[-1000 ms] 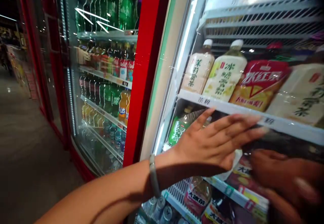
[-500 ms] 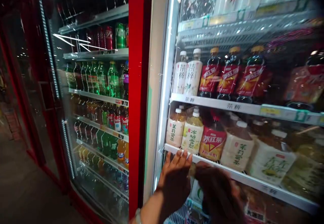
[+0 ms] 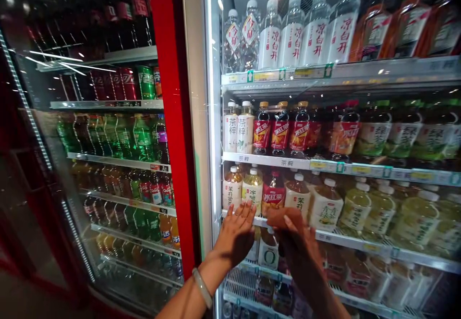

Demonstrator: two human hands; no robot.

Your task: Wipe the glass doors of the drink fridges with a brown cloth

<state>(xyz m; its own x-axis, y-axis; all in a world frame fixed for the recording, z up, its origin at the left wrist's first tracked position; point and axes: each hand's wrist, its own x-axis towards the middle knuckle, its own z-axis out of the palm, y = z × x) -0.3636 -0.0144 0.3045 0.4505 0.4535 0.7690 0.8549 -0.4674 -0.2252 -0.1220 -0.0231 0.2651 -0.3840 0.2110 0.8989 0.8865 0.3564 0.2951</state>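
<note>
My left hand, with a pale bangle on its wrist, is raised in front of the right-hand cooler. Its fingers point up, extended and a little apart, over the shelf edge below the yellow-labelled bottle; nothing is in it. To its right, my right hand is bent and in shadow, in front of the lower edge of the red-labelled bottle. What its fingers do, or whether they hold anything, is too dark to make out. Whether either hand touches the shelf cannot be told.
Shelves of bottles rise above and below the hands, with water bottles on top and a white shelf edge in the middle. A red cooler frame stands at the left, beside another cooler with cans and green bottles.
The view has shifted and straightened, so more shelves show at the top and right. Both forearms now reach further into view. My left hand stays with its fingers extended.
</note>
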